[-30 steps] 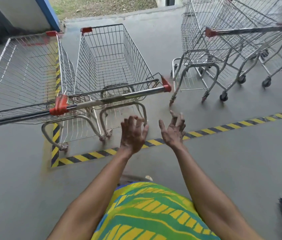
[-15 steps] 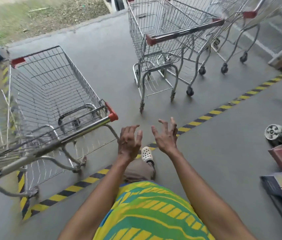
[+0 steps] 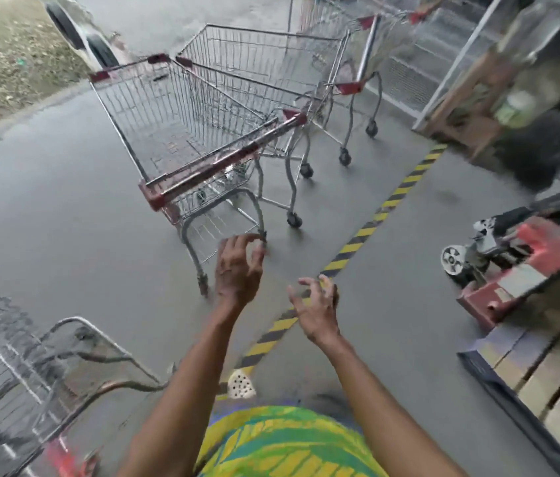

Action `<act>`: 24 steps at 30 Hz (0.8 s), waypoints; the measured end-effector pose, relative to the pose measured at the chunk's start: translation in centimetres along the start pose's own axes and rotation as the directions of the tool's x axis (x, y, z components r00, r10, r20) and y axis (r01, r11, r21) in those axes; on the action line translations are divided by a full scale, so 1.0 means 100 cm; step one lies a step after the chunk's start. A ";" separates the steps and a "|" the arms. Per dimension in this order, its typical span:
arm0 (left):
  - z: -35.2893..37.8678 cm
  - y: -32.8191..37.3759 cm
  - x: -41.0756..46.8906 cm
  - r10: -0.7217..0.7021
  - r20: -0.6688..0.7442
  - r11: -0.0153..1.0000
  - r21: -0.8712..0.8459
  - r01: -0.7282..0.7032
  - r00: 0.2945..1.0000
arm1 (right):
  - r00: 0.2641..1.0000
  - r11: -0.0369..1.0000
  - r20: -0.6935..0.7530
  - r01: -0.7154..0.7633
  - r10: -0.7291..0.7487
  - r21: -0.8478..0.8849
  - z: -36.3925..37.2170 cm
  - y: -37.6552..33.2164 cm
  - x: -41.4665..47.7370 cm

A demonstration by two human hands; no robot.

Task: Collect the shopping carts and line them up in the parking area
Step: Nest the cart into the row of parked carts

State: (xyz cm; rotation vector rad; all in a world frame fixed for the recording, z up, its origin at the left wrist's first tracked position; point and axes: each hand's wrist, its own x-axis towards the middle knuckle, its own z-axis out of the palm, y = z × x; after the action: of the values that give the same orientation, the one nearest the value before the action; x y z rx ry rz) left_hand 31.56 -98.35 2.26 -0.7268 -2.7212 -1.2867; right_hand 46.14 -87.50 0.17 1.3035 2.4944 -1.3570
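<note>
Both the left hand [image 3: 239,270] and the right hand [image 3: 316,309] reach out empty, fingers loosely spread, toward the silver wire shopping cart with a red handle [image 3: 182,132] ahead.

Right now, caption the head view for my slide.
Both empty hands, left and right, reach toward the nearest shopping cart's handle beyond the striped floor line.

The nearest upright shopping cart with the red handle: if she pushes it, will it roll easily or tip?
The nearest cart stands on small caster wheels on smooth, level concrete floor, so it would probably roll readily. Its wire basket looks empty, so likely light and stiff. Tipping seems unlikely, given its wide wheel stance. Neither the left hand nor the right hand touches it.
</note>
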 end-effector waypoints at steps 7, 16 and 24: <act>0.018 0.005 0.132 -0.011 -0.247 0.980 0.191 0.060 0.969 | 0.977 0.982 0.100 0.183 -0.186 0.039 -0.022 -0.053 0.117; 0.014 -0.056 0.195 -0.427 -0.130 0.741 0.517 0.429 0.895 | 0.907 0.940 0.252 0.307 -0.337 0.150 -0.057 -0.134 0.240; 0.000 -0.061 0.167 -0.444 -0.106 0.682 0.605 0.412 0.890 | 0.849 0.861 0.165 0.475 -0.502 0.178 -0.056 -0.169 0.276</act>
State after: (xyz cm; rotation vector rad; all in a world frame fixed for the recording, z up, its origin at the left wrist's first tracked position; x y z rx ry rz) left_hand 14.04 -95.09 1.74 -0.0411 -3.1703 -0.3059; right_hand 18.71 -70.04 4.91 0.4937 2.7304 -1.6661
